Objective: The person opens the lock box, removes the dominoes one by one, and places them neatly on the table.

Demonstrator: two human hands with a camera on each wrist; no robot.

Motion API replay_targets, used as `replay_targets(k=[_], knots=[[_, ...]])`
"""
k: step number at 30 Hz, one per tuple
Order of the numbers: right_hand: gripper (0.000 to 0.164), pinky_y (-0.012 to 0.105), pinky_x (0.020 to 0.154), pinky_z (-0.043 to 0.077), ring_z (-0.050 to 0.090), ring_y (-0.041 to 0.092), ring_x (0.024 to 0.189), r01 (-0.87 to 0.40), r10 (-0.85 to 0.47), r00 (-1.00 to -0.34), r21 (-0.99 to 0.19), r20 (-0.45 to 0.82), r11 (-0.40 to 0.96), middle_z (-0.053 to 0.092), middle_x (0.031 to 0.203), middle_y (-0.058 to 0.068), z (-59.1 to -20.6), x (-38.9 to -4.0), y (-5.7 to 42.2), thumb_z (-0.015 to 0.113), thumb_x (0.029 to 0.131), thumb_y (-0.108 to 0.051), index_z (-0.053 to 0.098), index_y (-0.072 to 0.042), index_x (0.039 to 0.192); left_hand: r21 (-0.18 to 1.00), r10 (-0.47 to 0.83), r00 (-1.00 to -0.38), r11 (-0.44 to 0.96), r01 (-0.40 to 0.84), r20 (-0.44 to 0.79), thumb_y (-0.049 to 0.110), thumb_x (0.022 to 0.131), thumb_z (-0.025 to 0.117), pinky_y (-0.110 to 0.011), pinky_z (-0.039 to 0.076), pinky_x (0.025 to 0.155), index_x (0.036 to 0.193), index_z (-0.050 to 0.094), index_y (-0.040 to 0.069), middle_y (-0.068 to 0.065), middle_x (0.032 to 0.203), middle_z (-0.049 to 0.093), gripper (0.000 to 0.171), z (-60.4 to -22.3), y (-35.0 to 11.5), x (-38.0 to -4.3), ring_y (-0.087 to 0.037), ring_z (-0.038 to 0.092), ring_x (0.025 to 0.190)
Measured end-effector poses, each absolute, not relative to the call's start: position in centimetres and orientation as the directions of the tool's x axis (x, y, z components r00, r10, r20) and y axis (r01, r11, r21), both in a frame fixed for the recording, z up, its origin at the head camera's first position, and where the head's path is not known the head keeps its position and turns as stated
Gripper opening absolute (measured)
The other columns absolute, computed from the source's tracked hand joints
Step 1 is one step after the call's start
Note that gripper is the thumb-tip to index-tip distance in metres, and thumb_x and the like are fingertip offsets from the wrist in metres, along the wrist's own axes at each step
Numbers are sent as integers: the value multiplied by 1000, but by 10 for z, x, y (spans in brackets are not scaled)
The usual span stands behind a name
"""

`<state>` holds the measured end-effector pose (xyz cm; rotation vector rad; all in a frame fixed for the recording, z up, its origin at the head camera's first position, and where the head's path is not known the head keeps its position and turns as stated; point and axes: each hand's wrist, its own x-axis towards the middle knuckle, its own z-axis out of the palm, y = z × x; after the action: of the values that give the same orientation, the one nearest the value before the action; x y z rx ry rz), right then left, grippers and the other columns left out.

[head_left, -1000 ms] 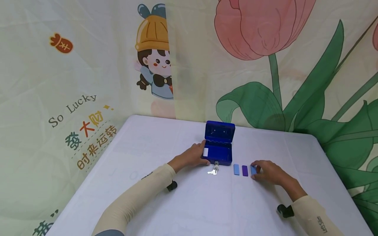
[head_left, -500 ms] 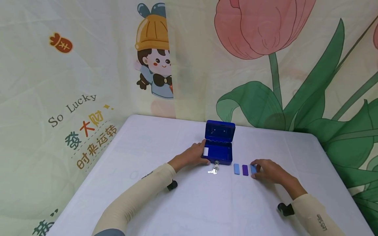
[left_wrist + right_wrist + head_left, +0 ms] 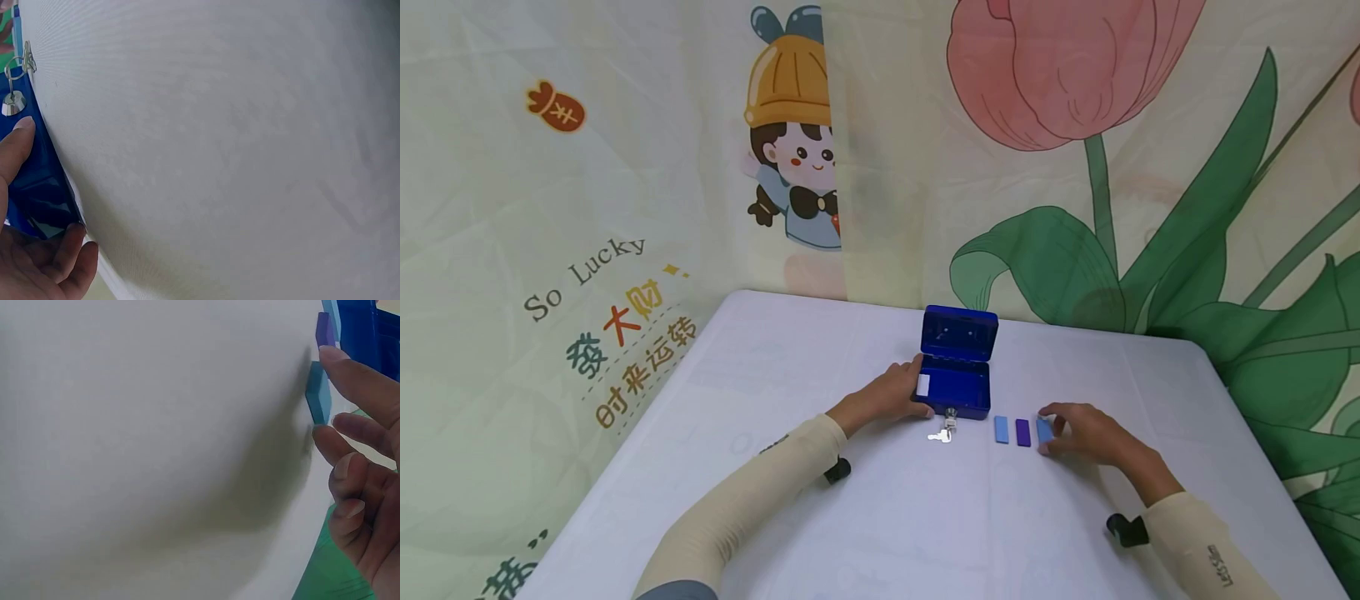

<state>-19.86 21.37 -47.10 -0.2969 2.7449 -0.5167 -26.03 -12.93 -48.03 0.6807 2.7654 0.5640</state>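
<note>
A blue cash box [image 3: 973,412] stands with its lid [image 3: 958,335] raised; no contents show in its tray. My left hand [image 3: 901,393] grips its left side, the thumb on the front wall beside the lock [image 3: 14,103]. Keys [image 3: 942,436] hang from that lock on a ring. To the box's right, three small flat rectangular blocks form a row: light blue [image 3: 1002,430], purple [image 3: 1023,433] and blue [image 3: 1043,431]. With thumb and forefinger at its two ends, my right hand [image 3: 1086,435] pinches the rightmost blue block [image 3: 319,394]. The other right fingers are curled.
A white cloth covers the table [image 3: 865,517]. Behind the table hangs a printed curtain [image 3: 887,167] with a tulip and a cartoon figure. Dark wrist cameras [image 3: 1126,530] sit under both forearms.
The right hand's forefinger and wrist have shifted very slightly; the box, the left hand and the blocks stay in place.
</note>
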Motion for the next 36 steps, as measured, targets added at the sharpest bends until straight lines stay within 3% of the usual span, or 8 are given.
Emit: replay_targets(k=[8, 12, 29, 36], knots=[[57, 44, 84, 55, 60, 23, 95, -182, -288, -931, -401, -223, 898, 67, 98, 3, -458, -210, 215, 82, 85, -31, 62, -8, 133, 421, 475, -869, 822, 383, -138, 48, 86, 77, -48, 41, 111, 159, 12, 10, -20, 147, 50, 105, -482, -130, -260, -33, 48, 133], [57, 47, 86, 56, 61, 25, 98, -198, -294, -936, -398, -195, 896, 67, 99, 4, -451, -219, 207, 80, 86, -33, 62, -7, 133, 427, 475, -869, 820, 382, -135, 49, 86, 77, -48, 40, 112, 160, 12, 10, -20, 147, 50, 105, -483, -130, -260, -33, 47, 134], [54, 39, 81, 57, 63, 21, 93, -319, -399, -907, -399, -137, 860, 70, 99, 3, -426, -247, 129, 78, 89, -32, 62, -6, 133, 427, 467, -873, 824, 373, -137, 48, 87, 76, -48, 39, 113, 160, 11, 11, -19, 149, 48, 105, -481, -129, -261, -33, 46, 136], [52, 32, 75, 55, 60, 17, 82, -369, -441, -892, -399, -103, 840, 66, 90, 2, -428, -255, 104, 78, 89, -34, 64, -7, 131, 417, 478, -868, 822, 388, -134, 50, 87, 75, -48, 41, 112, 160, 12, 11, -18, 147, 50, 104, -483, -128, -263, -32, 48, 133]])
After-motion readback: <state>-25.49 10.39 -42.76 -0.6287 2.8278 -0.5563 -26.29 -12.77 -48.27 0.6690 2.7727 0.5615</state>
